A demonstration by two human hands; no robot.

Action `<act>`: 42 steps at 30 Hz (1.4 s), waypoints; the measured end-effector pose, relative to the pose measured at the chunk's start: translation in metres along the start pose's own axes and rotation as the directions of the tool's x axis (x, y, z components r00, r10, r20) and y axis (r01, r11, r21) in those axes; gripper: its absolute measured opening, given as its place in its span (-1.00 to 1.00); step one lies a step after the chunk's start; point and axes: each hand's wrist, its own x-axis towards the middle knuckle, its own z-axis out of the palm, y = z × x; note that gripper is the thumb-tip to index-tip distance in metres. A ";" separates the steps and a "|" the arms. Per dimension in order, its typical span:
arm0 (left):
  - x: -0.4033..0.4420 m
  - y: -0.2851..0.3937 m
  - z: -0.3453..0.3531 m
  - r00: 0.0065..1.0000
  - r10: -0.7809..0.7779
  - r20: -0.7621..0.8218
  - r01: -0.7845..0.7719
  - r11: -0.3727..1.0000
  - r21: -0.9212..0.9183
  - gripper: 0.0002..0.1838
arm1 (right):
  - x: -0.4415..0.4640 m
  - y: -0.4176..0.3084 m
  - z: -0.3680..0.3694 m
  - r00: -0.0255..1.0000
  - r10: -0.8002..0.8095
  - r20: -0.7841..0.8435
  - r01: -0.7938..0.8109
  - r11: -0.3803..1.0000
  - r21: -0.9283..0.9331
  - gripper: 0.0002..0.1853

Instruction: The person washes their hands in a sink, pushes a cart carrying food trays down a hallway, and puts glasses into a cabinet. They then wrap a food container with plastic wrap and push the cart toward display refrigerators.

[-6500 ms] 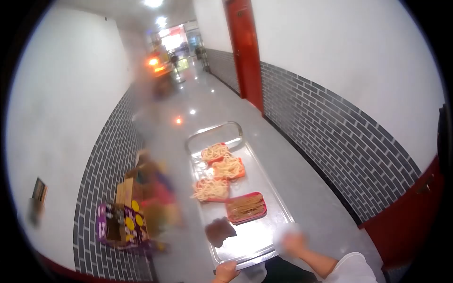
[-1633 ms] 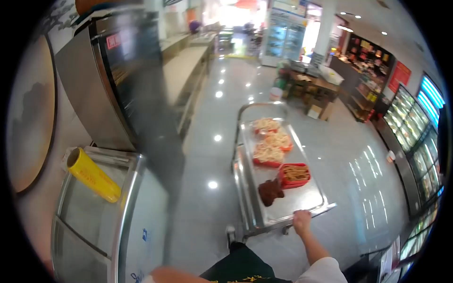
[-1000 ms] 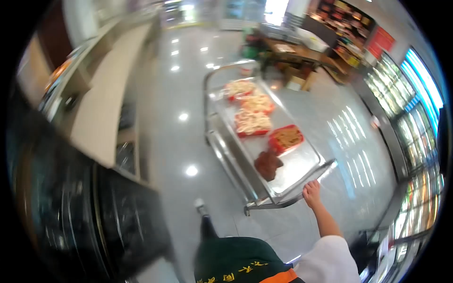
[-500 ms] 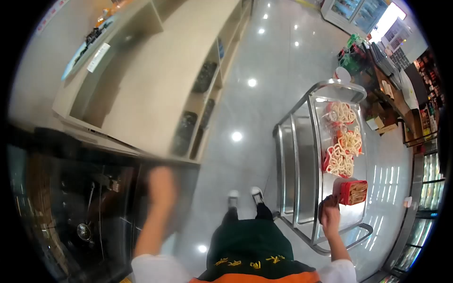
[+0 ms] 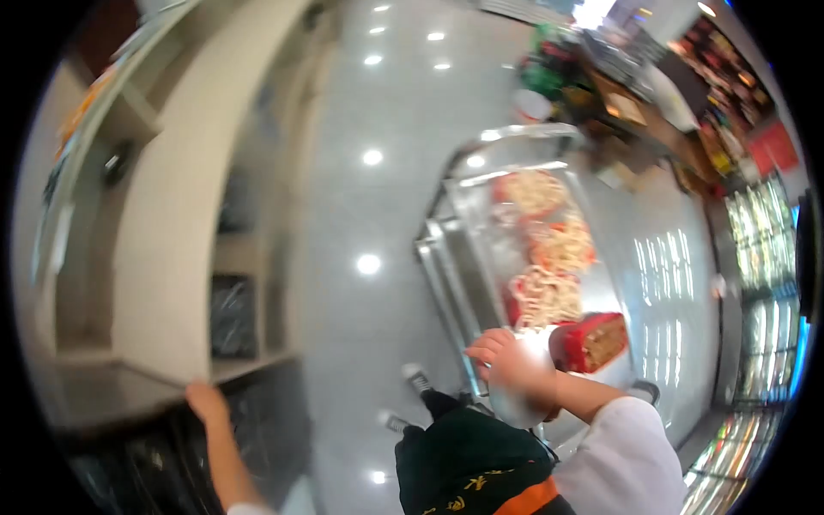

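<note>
My left hand (image 5: 206,403) is at the edge of a dark cabinet (image 5: 112,395) at lower left, its fingers hidden over the edge. Over the near end of a metal trolley (image 5: 485,232) my right hand (image 5: 515,369) is blurred; a pale blur covers part of it, and what it holds, if anything, cannot be made out. Just right of it on the trolley sits a red tray of brown strips (image 5: 605,343). Farther up lie red trays with pale noodle-like strands (image 5: 549,296). The brown piece is not visible.
A long beige counter (image 5: 184,163) with open shelves runs along the left. Beyond the trolley are a white bucket (image 5: 532,106), green items and a wooden table (image 5: 631,112). Glass-door fridges (image 5: 760,249) line the right side. My shoes are on the grey floor (image 5: 352,335).
My left hand has moved down and left to the cabinet edge. My right hand has moved left from the brown piece, which no longer shows. The trolley now appears farther left.
</note>
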 end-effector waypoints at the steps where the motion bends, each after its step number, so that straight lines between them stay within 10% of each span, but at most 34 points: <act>1: 0.016 0.003 0.022 0.997 -0.034 0.072 0.033 0.999 0.014 -0.71 | -0.007 0.009 -0.013 0.998 0.065 -0.011 -0.066 0.997 -0.049 -0.64; 9: -0.012 -0.006 -0.008 0.998 -0.036 -0.047 0.034 0.998 -0.057 -0.80 | 0.009 0.137 -0.083 0.805 0.319 -0.501 -0.518 0.789 -0.330 -0.61; 14: -0.015 -0.006 0.008 0.999 -0.034 0.019 0.035 0.997 -0.067 -0.79 | 0.026 0.210 -0.073 0.806 0.460 -0.373 -0.585 0.716 -0.382 -0.55; 16: -0.019 -0.010 0.016 0.976 0.043 -0.214 -0.066 0.993 -0.099 -0.82 | 0.017 0.224 -0.067 0.776 0.574 -0.260 -0.630 0.687 -0.363 -0.53; 18: -0.019 -0.001 -0.028 0.936 -0.342 0.084 0.196 0.308 -0.931 -0.82 | 0.005 0.246 -0.062 0.829 0.497 -0.257 -0.557 0.771 -0.308 -0.58; 19: -0.021 -0.006 -0.002 0.951 -0.255 -0.175 0.033 0.646 -0.762 -0.80 | -0.002 0.251 -0.056 0.846 0.422 -0.325 -0.508 0.823 -0.254 -0.62; 21: -0.023 -0.011 -0.054 0.944 -0.279 0.178 0.315 0.589 -0.744 -0.79 | 0.034 0.198 -0.080 0.877 0.422 -0.231 -0.480 0.799 -0.362 -0.57; 22: -0.019 -0.013 -0.023 0.923 -0.369 0.112 0.306 0.525 -0.794 -0.79 | 0.040 0.187 -0.078 0.890 0.269 -0.368 -0.406 0.836 -0.370 -0.54; 23: -0.014 -0.018 -0.004 0.997 0.048 0.063 -0.042 0.995 -0.095 -0.79 | 0.052 0.165 -0.074 0.847 0.308 -0.432 -0.470 0.814 -0.342 -0.55; 26: -0.020 -0.002 -0.058 0.993 0.054 -0.109 -0.059 0.998 -0.038 -0.85 | 0.058 0.134 -0.039 0.895 0.251 -0.368 -0.347 0.911 -0.224 -0.56; 28: -0.018 0.001 -0.035 0.989 0.110 0.103 -0.118 0.990 0.076 -0.87 | 0.064 0.115 -0.010 0.906 0.205 -0.371 -0.276 0.950 -0.148 -0.55; 29: -0.011 -0.001 -0.057 0.986 -0.021 0.166 0.076 0.939 -0.336 -0.85 | 0.070 0.105 -0.011 0.922 0.248 -0.298 -0.280 0.958 -0.069 -0.57; 30: -0.005 0.003 0.003 0.999 -0.042 -0.035 0.021 0.880 -0.474 -0.83 | 0.073 0.099 -0.009 0.930 0.281 -0.237 -0.319 0.937 -0.142 -0.60; 31: -0.018 -0.008 -0.015 0.809 0.194 -0.555 -0.371 0.901 -0.226 -0.79 | 0.081 0.087 -0.015 0.917 0.327 -0.230 -0.369 0.913 -0.172 -0.61; 33: -0.021 -0.002 0.011 0.947 0.295 -0.130 -0.322 0.885 -0.335 -0.71 | 0.094 0.075 -0.022 0.907 0.354 -0.228 -0.394 0.904 -0.166 -0.61; 34: -0.022 0.002 -0.009 0.866 0.491 0.099 -0.496 0.868 0.027 -0.66 | 0.093 0.080 -0.017 0.913 0.338 -0.230 -0.374 0.917 -0.137 -0.60; 36: -0.009 0.033 0.094 0.893 0.449 0.028 -0.424 0.818 0.388 -0.59 | 0.093 0.085 -0.004 0.933 0.256 -0.253 -0.295 0.947 -0.129 -0.59; 42: 0.001 0.059 0.012 0.814 0.341 0.471 -0.546 0.727 0.417 -0.58 | 0.097 0.071 -0.005 0.967 0.161 -0.199 -0.195 0.966 -0.167 -0.62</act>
